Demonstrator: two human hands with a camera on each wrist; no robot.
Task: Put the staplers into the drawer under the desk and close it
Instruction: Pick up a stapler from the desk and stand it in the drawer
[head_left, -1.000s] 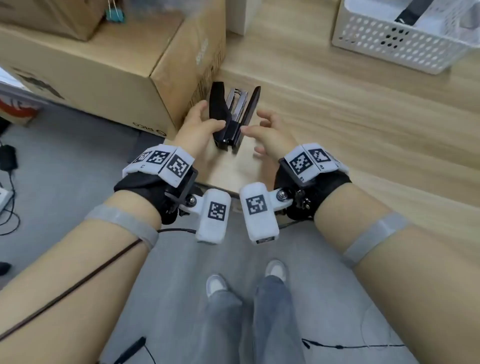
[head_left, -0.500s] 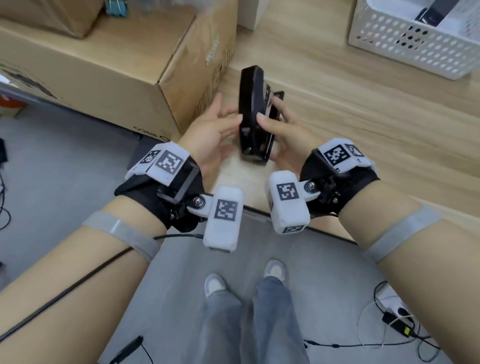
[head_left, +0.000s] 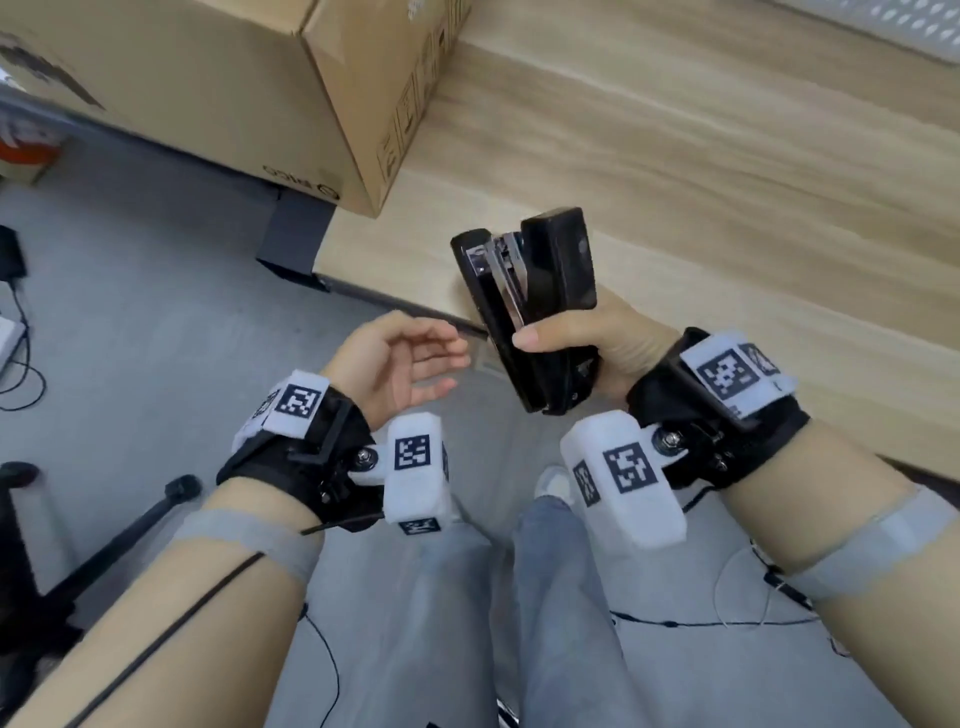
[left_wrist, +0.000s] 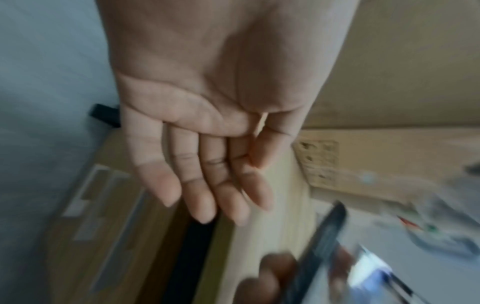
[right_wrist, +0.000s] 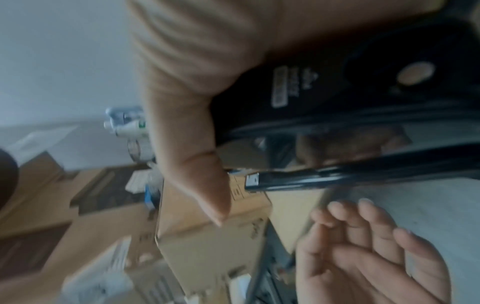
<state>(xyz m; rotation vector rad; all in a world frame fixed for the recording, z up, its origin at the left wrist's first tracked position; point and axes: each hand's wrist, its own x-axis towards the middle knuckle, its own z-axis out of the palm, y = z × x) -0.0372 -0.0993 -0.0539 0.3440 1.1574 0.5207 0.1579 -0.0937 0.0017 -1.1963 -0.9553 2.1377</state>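
Head view, right hand (head_left: 613, 345) gripping two black staplers (head_left: 535, 306), left hand (head_left: 400, 364) relaxed, cardboard box (head_left: 218, 88) on desk (head_left: 727, 171).

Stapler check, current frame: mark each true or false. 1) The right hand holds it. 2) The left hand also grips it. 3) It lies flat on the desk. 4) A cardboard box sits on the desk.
1) True: the right hand grips the black stapler.
2) False: the left hand is empty, fingers relaxed, apart from it.
3) False: it is held up above the desk edge.
4) True: the cardboard box sits at the desk's left end.
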